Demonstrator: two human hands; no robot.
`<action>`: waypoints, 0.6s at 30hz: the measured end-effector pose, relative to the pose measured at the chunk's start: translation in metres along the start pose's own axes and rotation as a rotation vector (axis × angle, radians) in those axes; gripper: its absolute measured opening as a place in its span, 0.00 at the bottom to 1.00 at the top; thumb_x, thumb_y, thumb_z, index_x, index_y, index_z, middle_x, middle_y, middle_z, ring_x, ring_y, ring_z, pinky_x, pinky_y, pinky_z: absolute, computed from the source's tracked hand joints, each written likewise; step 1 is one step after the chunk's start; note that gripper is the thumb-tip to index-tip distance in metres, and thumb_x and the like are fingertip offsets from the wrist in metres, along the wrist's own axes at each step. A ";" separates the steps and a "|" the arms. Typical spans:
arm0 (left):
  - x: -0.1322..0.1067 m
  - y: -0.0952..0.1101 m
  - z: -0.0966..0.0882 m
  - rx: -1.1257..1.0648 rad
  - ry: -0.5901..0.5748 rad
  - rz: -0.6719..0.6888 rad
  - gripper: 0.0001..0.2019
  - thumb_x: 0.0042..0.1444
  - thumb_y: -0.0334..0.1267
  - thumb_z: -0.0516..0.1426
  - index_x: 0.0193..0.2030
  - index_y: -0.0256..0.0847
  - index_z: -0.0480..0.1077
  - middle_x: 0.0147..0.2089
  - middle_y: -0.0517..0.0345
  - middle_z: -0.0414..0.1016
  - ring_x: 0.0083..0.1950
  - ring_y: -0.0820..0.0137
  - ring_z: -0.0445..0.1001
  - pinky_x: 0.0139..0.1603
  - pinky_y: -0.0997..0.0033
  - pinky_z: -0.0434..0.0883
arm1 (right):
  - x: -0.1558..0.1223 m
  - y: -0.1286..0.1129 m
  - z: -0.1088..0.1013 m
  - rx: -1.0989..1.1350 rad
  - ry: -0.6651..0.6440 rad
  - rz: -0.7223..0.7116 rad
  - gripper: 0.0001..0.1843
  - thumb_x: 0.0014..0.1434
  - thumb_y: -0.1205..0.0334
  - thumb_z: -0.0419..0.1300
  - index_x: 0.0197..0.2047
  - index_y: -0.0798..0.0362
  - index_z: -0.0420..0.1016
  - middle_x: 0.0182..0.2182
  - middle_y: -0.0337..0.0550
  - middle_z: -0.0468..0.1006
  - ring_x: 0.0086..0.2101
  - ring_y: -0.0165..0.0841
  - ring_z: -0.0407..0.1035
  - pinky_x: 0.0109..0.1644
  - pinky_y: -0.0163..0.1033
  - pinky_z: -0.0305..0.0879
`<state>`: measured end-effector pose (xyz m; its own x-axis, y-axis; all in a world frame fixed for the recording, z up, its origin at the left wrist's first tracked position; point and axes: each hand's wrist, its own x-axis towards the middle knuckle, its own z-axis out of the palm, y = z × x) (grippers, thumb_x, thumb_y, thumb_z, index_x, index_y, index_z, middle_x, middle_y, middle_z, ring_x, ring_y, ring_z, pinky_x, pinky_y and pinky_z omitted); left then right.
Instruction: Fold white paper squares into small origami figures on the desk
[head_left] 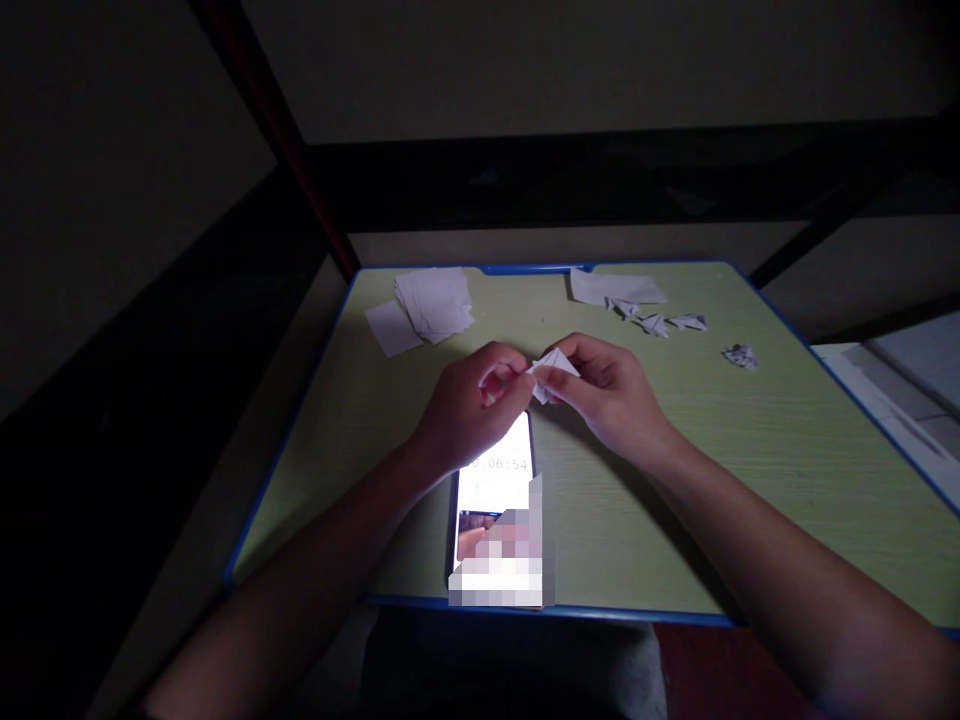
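Note:
Above the middle of the table, a small folded piece of white paper is held between both hands. My right hand pinches it from the right, thumb on top and fingers behind. At its left corner, my left hand is closed with thumb and forefinger pressed together on the paper's edge. Creases and a pointed outline show on the paper; its underside is hidden. Just below the hands lies a lit phone showing timer digits, its top partly covered by my left hand and its lower part pixelated.
A pale green table with a blue rim carries a stack of white paper squares at back left. At back right lie a flat paper sheet, several small folded paper pieces and a crumpled paper piece. The room is dark.

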<state>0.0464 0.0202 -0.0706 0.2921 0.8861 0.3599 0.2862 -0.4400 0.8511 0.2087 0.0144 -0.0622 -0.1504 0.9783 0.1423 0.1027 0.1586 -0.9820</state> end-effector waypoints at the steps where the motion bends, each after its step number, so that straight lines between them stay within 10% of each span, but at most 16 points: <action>1: 0.000 0.001 0.000 -0.012 0.025 0.001 0.02 0.54 0.35 0.56 0.34 0.39 0.68 0.29 0.59 0.73 0.28 0.76 0.69 0.27 0.76 0.67 | 0.000 0.000 0.000 -0.019 -0.003 -0.001 0.07 0.53 0.61 0.62 0.28 0.54 0.69 0.21 0.35 0.69 0.23 0.26 0.61 0.27 0.35 0.55; 18: 0.002 0.004 0.001 -0.081 0.095 0.017 0.04 0.52 0.31 0.56 0.27 0.38 0.66 0.23 0.63 0.69 0.25 0.78 0.68 0.24 0.80 0.66 | -0.005 -0.002 0.001 0.009 -0.081 -0.027 0.07 0.54 0.62 0.63 0.29 0.56 0.70 0.22 0.36 0.70 0.23 0.25 0.61 0.25 0.33 0.55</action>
<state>0.0487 0.0204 -0.0672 0.2075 0.8902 0.4056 0.2062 -0.4451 0.8714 0.2086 0.0093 -0.0612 -0.2324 0.9596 0.1585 0.0891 0.1833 -0.9790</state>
